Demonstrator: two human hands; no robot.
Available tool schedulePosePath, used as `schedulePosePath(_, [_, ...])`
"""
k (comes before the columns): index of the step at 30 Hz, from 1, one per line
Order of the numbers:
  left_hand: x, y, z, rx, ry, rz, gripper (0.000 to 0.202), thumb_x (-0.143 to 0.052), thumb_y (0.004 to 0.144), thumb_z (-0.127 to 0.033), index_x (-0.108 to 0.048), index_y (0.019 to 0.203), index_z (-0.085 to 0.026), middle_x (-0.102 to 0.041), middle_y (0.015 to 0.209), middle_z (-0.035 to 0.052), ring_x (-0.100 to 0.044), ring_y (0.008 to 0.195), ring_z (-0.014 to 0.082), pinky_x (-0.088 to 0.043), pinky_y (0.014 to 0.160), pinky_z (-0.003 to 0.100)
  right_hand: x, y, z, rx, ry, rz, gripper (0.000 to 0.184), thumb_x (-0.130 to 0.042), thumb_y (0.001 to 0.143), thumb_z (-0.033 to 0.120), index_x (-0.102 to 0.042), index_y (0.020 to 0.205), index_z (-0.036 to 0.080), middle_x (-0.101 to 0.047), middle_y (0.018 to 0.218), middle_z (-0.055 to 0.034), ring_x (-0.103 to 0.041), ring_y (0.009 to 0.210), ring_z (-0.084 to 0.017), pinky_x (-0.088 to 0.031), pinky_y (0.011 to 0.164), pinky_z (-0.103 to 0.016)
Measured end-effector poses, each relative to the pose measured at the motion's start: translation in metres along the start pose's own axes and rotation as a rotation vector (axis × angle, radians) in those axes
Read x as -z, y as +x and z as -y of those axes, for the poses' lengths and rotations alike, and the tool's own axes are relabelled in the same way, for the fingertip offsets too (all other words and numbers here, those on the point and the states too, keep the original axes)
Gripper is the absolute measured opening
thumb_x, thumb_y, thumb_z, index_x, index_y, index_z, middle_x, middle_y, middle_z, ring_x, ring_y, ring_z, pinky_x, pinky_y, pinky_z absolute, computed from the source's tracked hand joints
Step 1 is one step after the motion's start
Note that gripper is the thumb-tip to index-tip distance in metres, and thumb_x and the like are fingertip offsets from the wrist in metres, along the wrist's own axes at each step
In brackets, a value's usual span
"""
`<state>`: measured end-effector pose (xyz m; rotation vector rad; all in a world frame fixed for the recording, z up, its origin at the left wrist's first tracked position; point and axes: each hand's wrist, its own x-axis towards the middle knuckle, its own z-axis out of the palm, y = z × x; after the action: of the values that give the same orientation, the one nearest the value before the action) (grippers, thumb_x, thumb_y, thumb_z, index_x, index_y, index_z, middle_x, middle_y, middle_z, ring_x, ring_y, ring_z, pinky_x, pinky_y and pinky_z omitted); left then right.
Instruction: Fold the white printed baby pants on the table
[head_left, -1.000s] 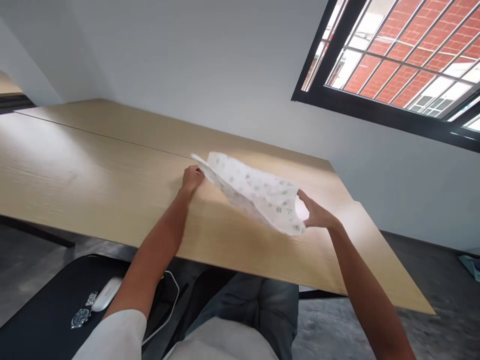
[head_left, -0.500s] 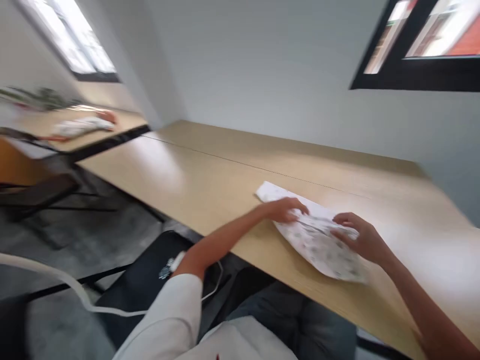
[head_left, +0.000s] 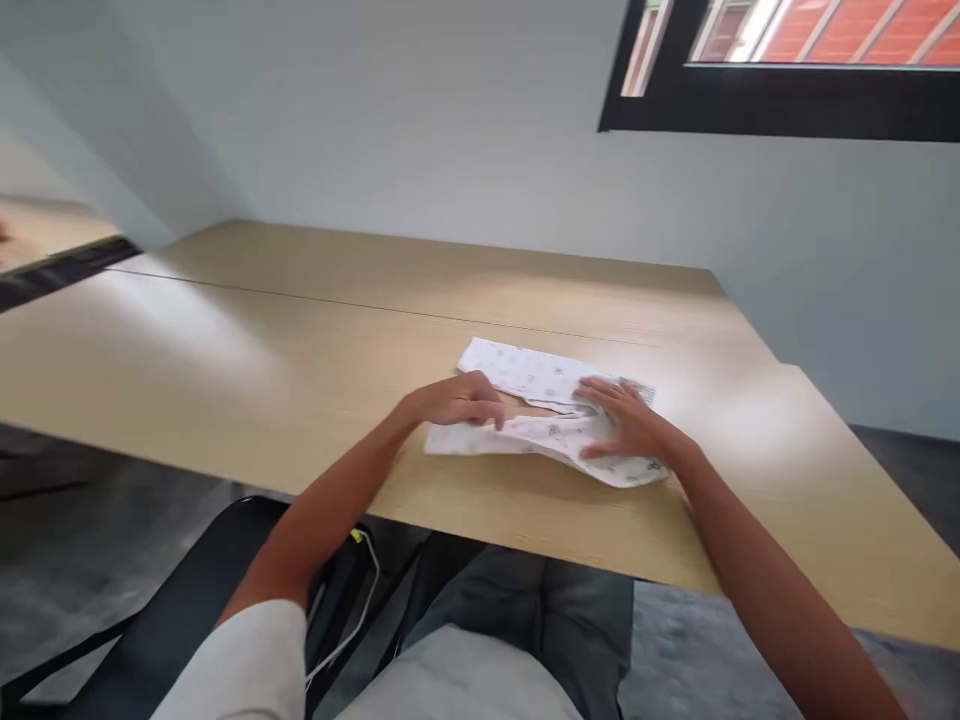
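Observation:
A white cloth with small printed motifs (head_left: 536, 375) lies spread on the light wooden table (head_left: 225, 350), with two leg-like parts forming a V. My left hand (head_left: 457, 402) rests on the near left part, fingers curled over the fabric's edge. My right hand (head_left: 626, 420) lies flat on the right side of the cloth, fingers stretched out and pressing it down.
The table runs left and far back to a grey wall; its near edge (head_left: 525, 545) is just above my lap. A black chair or bag with a white cable (head_left: 352, 600) sits at lower left. A dark-framed window (head_left: 787, 70) is at upper right.
The cloth, held up in the air by both hands a second ago, now lies on the table. Both hands came down onto it. The head view swung left and back.

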<state>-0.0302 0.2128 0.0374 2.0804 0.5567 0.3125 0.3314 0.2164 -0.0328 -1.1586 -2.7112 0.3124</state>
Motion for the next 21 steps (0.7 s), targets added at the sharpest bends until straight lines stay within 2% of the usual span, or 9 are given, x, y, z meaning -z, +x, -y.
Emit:
schedulePosePath(3, [0.004,-0.003,0.002,0.074,-0.219,0.047,0.064,-0.043,0.092,-0.072,-0.077,0.089,-0.018,-0.061,0.057,0.0074,-0.05,0.047,0.0164,-0.045,0.056,0.034,0.003,0.003,0.008,-0.035,0.029,0.015,0.1,-0.071,0.074,0.077,-0.039,0.152,0.023,-0.029,0.159,-0.0156,-0.024,0.147,-0.039,-0.013,0.117,-0.07])
schedulePosePath(5, [-0.006,0.004,0.006,0.042,-0.091,-0.148,0.06,-0.045,0.093,-0.069,-0.076,0.09,-0.018,-0.068,0.072,0.0093,-0.061,0.063,0.0196,-0.052,0.072,0.037,0.002,0.002,0.01,-0.035,0.033,-0.003,0.099,-0.071,0.074,0.076,-0.039,0.152,0.024,-0.03,0.159,-0.0155,-0.024,0.147,-0.04,-0.012,0.117,-0.071])
schedulePosePath(7, [-0.022,0.016,0.014,0.012,0.186,-0.337,0.049,-0.052,0.093,-0.062,-0.073,0.106,-0.019,-0.069,0.111,0.012,-0.063,0.106,0.0257,-0.048,0.099,0.043,0.0,-0.001,0.008,-0.019,0.031,-0.008,0.099,-0.072,0.074,0.075,-0.037,0.153,0.026,-0.03,0.159,-0.0143,-0.024,0.147,-0.041,-0.012,0.117,-0.07])
schedulePosePath(8, [-0.029,0.023,0.02,0.023,0.313,-0.31,0.053,-0.06,0.089,-0.061,-0.067,0.122,-0.02,-0.057,0.136,0.014,-0.051,0.128,0.0295,-0.039,0.111,0.047,-0.001,-0.002,0.005,-0.011,0.031,-0.001,0.1,-0.072,0.074,0.075,-0.036,0.154,0.027,-0.029,0.16,-0.0132,-0.024,0.147,-0.041,-0.012,0.118,-0.069])
schedulePosePath(10, [-0.04,0.033,0.033,0.124,0.512,-0.189,0.093,-0.075,0.074,-0.067,-0.044,0.148,-0.019,-0.023,0.161,0.0169,-0.02,0.149,0.0362,-0.02,0.121,0.055,-0.003,-0.005,-0.006,-0.003,0.033,0.016,0.1,-0.072,0.074,0.075,-0.034,0.155,0.029,-0.027,0.161,-0.0109,-0.023,0.147,-0.041,-0.014,0.119,-0.067])
schedulePosePath(12, [-0.044,0.036,0.046,0.211,0.597,-0.088,0.116,-0.075,0.069,-0.075,-0.026,0.157,-0.017,-0.007,0.164,0.0158,-0.004,0.153,0.0351,-0.006,0.124,0.054,-0.004,-0.006,-0.021,-0.01,0.037,0.027,0.1,-0.072,0.073,0.075,-0.035,0.154,0.031,-0.027,0.161,-0.0097,-0.025,0.146,-0.042,-0.02,0.119,-0.066])
schedulePosePath(14, [-0.042,0.036,0.053,0.245,0.618,-0.05,0.121,-0.069,0.071,-0.081,-0.019,0.159,-0.015,-0.004,0.165,0.0133,-0.003,0.153,0.0307,-0.003,0.126,0.048,-0.005,-0.009,-0.035,-0.012,0.052,0.022,0.097,-0.073,0.073,0.074,-0.039,0.153,0.029,-0.029,0.16,-0.0107,-0.028,0.145,-0.043,-0.029,0.117,-0.063])
schedulePosePath(17, [-0.035,0.03,0.056,0.268,0.633,-0.056,0.12,-0.069,0.071,-0.081,-0.02,0.159,-0.015,-0.006,0.165,0.0118,-0.006,0.153,0.0285,-0.006,0.126,0.044,-0.003,-0.019,-0.047,0.013,0.094,-0.043,0.091,-0.072,0.077,0.071,-0.044,0.15,0.025,-0.033,0.158,-0.013,-0.032,0.143,-0.041,-0.035,0.115,-0.058])
schedulePosePath(21, [-0.02,0.021,0.062,0.285,0.631,-0.04,0.128,-0.075,0.06,-0.081,-0.021,0.159,-0.02,-0.005,0.164,0.0134,-0.005,0.153,0.0352,-0.005,0.124,0.05,0.004,-0.033,-0.045,0.02,0.125,-0.112,0.087,-0.074,0.08,0.066,-0.043,0.15,0.024,-0.036,0.156,-0.013,-0.035,0.143,-0.036,-0.033,0.117,-0.054])
